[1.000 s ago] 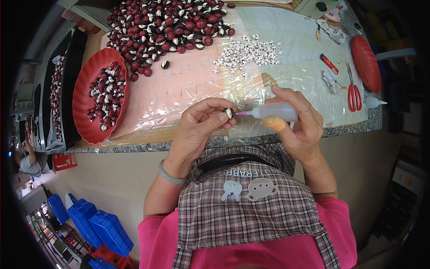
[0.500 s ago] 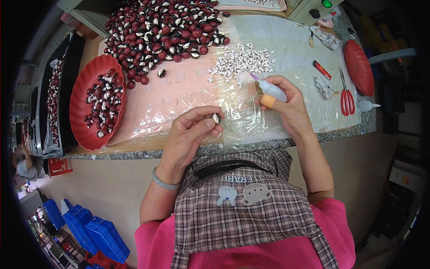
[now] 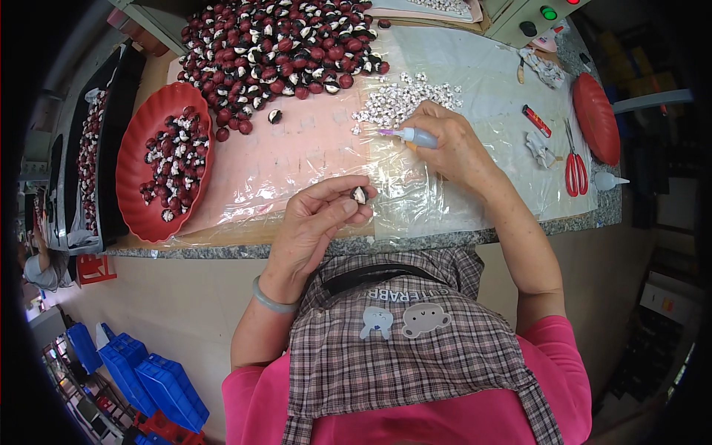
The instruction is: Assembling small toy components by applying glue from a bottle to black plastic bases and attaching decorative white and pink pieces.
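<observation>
Between the thumb and fingers of my left hand (image 3: 311, 222) is a small round black-and-white piece (image 3: 359, 195), held over the near part of the plastic-covered table. My right hand (image 3: 458, 144) grips a translucent squeeze bottle (image 3: 421, 138) with a thin purple tip that points left. That tip lies just by the near edge of a scatter of small white pieces (image 3: 404, 96) with dark specks. Farther left is a large heap of dark red, black and white balls (image 3: 282, 55), and one lone ball (image 3: 275, 116) lies in front of it.
A red scalloped bowl (image 3: 127, 182) with red and white balls stands at the left. On the right lie red-handled scissors (image 3: 575, 174), a red tube (image 3: 536, 121), crumpled tissue (image 3: 539, 150), another squeeze bottle (image 3: 610, 181) and a second red dish (image 3: 595, 119). Blue crates (image 3: 170, 389) are at lower left.
My right hand has swung up and left with the squeeze bottle, bringing its tip lower, beside the small white pieces. My left hand keeps hold of the black-and-white piece, almost unmoved.
</observation>
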Action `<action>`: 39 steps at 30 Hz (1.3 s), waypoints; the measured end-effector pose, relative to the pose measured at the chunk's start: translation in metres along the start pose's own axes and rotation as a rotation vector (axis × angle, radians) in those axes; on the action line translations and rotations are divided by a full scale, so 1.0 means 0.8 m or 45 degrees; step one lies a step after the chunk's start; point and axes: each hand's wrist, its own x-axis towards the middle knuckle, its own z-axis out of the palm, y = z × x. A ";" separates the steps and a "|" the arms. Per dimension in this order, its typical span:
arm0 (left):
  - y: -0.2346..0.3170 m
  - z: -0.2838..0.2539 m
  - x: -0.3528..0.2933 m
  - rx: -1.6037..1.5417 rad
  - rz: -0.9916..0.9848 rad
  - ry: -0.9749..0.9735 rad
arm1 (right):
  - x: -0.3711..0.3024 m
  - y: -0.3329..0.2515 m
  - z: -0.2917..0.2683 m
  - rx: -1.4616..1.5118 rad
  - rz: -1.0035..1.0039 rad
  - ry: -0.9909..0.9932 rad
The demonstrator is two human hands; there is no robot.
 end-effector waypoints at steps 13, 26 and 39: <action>0.002 0.013 0.002 0.074 0.031 0.023 | -0.028 -0.031 -0.007 1.155 0.433 -0.099; -0.011 0.029 0.007 0.189 0.126 0.032 | -0.067 -0.076 -0.003 1.086 0.493 -0.012; -0.013 0.032 0.004 0.366 0.183 0.042 | -0.073 -0.074 0.007 0.821 0.371 0.041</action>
